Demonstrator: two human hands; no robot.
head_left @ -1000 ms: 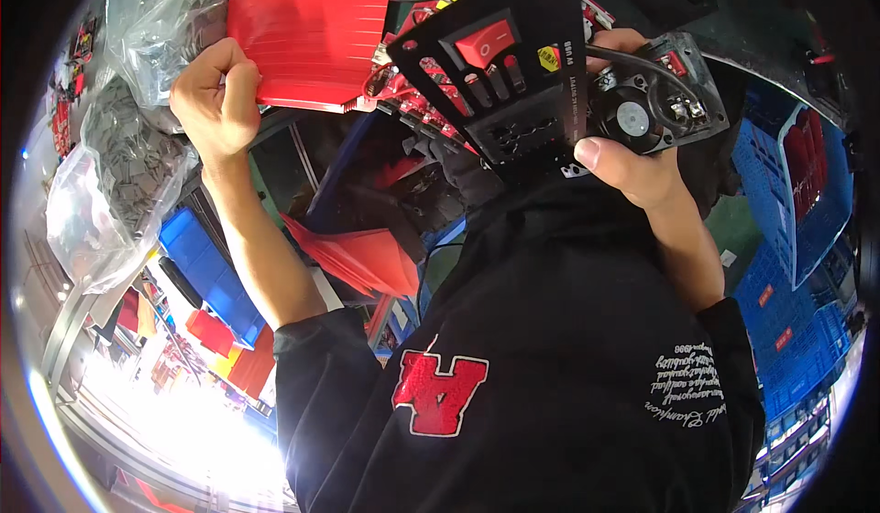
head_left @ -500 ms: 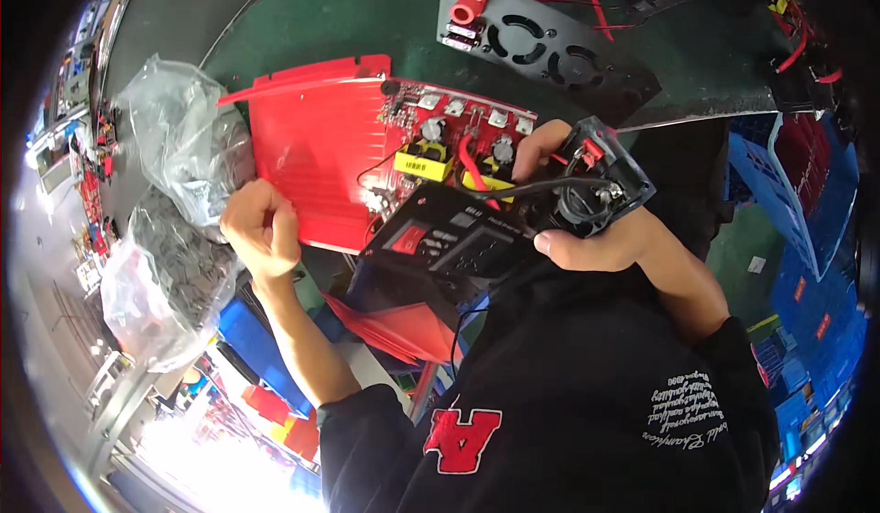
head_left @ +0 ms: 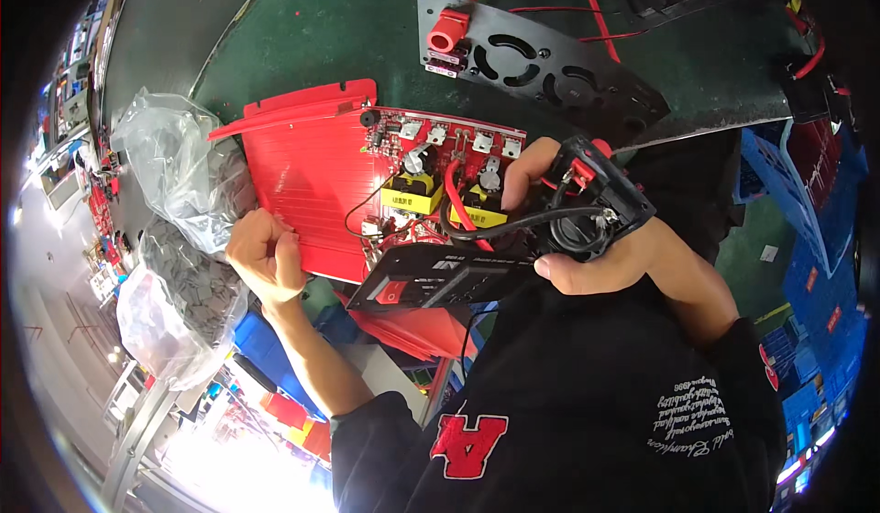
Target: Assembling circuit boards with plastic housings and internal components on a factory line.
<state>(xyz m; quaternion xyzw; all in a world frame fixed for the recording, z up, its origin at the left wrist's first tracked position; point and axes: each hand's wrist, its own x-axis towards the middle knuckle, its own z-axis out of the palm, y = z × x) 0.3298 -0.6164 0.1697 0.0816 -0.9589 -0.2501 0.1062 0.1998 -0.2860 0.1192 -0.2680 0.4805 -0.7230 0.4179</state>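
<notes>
A red ribbed metal casing (head_left: 307, 178) lies before me with a red circuit board (head_left: 426, 137) at its right side. The board carries yellow-wrapped transformers (head_left: 410, 201) and thick wires. My left hand (head_left: 266, 256) is closed at the casing's near left edge; its fingertips are partly hidden. Along the near side a black front panel (head_left: 440, 279) with a red rocker switch (head_left: 391, 291) stands tilted. My right hand (head_left: 600, 270) wraps round a black fan-like housing (head_left: 628, 201) with black cable and a red terminal, thumb close to the panel's right end.
Beyond the board lies a dark end plate (head_left: 513, 59) with fan cutouts and a red socket. Clear plastic bags (head_left: 179, 174) of grey pieces sit at the left. Red sheets (head_left: 417, 330) are below the panel; blue crates (head_left: 797, 284) stand at the right.
The black front panel has tipped more upright, showing more of the board. The casing has shifted slightly left and nearer in view. Both hands keep their places on the unit.
</notes>
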